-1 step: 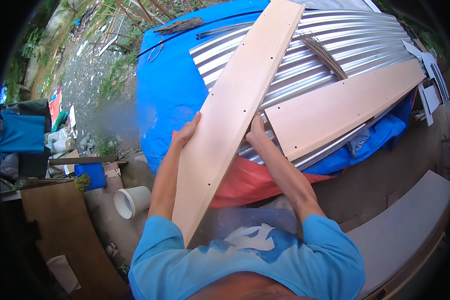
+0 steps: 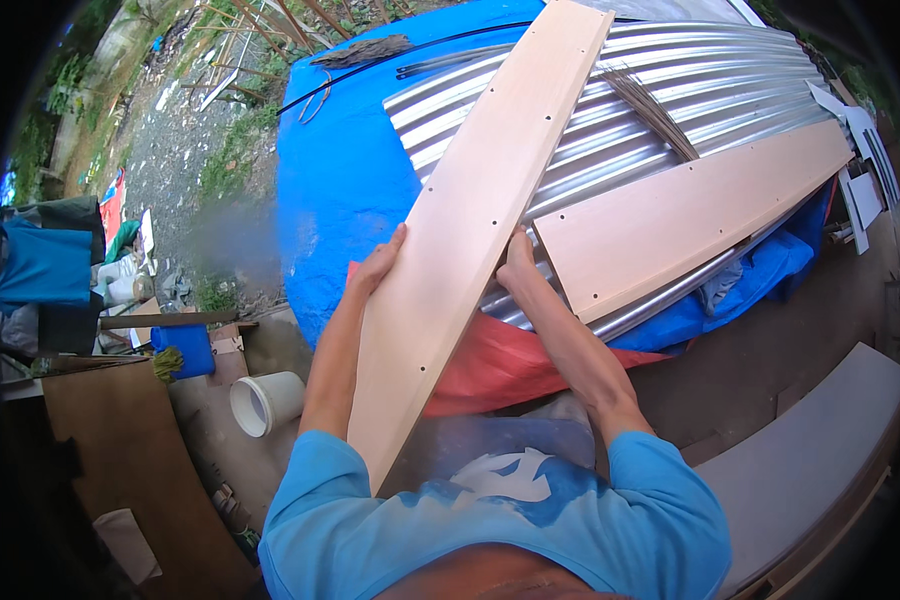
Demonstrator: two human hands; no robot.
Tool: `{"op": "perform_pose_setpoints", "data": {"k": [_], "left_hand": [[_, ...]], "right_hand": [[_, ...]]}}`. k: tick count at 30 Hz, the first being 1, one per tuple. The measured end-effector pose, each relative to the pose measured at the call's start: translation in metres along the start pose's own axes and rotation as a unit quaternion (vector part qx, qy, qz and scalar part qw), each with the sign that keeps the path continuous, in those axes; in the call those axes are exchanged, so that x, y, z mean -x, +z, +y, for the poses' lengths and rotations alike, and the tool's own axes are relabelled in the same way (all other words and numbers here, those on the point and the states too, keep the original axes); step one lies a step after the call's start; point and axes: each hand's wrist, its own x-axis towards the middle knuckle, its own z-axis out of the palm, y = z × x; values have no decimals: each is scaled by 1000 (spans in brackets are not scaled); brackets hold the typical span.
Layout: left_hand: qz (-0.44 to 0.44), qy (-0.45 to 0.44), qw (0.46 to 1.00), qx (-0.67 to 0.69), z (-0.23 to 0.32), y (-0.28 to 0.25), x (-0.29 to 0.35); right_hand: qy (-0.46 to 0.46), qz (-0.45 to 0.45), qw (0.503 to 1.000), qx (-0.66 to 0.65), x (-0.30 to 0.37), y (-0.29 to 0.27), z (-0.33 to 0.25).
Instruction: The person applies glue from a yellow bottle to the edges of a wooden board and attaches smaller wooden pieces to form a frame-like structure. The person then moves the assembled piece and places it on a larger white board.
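A long pale wooden board (image 2: 460, 215) with small dark holes along both edges runs from my chest out to the top of the view. My left hand (image 2: 380, 262) grips its left edge, the thumb lying along the top face. On the opposite edge, my right hand (image 2: 515, 256) is closed around the rim, most of its fingers hidden beneath. Right of that hand lies a second pale wooden board (image 2: 695, 220) with similar holes. It rests on corrugated metal sheets (image 2: 730, 75).
Under the metal spreads a blue tarp (image 2: 345, 180), with a red sheet (image 2: 500, 365) at its near edge. A bundle of thin sticks (image 2: 652, 115) lies on the metal. At left are a white bucket (image 2: 268, 402) and a brown panel (image 2: 135, 460); a grey board (image 2: 820, 450) lies at right.
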Motion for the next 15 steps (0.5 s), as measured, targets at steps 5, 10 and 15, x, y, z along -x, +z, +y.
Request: {"op": "perform_pose_setpoints", "data": {"k": [5,10,15], "left_hand": [[-15,-2,999,30,-35,-7,-67],[-46,13,997,57,-30,3,-79],[-90,-10,988,122,-26,-4,-52]], "right_hand": [[-34,-8,999,10,-29,-5,1],[-83,24,996,18,-10,-30,15],[-119,-88,984,98,125,-15,45]]}}
